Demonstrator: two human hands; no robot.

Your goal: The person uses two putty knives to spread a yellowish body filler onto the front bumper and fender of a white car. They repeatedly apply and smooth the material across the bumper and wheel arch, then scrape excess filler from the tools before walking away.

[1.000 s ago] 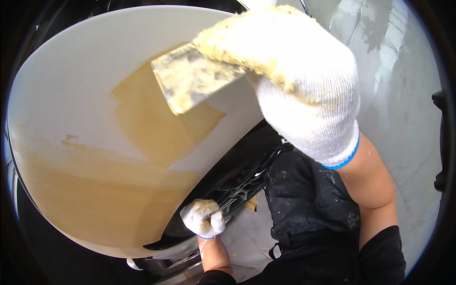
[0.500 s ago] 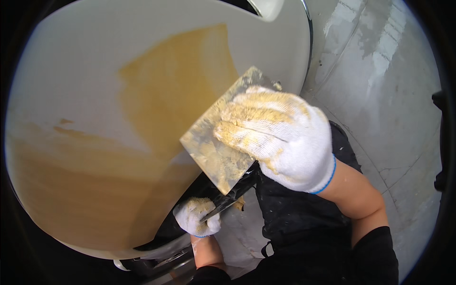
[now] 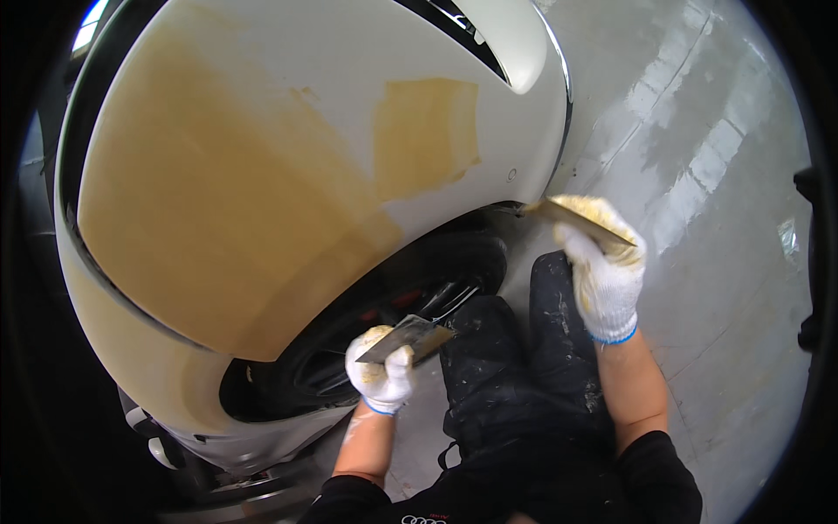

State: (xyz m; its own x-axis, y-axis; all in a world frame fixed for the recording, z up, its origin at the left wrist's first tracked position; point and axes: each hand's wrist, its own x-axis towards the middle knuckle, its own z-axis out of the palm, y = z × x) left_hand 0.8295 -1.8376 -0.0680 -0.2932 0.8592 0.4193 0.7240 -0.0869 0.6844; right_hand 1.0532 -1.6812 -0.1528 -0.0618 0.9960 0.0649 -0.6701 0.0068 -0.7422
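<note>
Two gloved hands grip spreaders below the car panel: left hand holds one blade-right before the wheel; right hand holds another pointing left toward the panel's edge.

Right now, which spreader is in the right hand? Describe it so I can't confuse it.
Start at the white car panel with tan filler patches. By its lower right edge, the gloved right hand holds a thin spreader, seen edge-on. The other blade sits lower, by the dark wheel.
</note>
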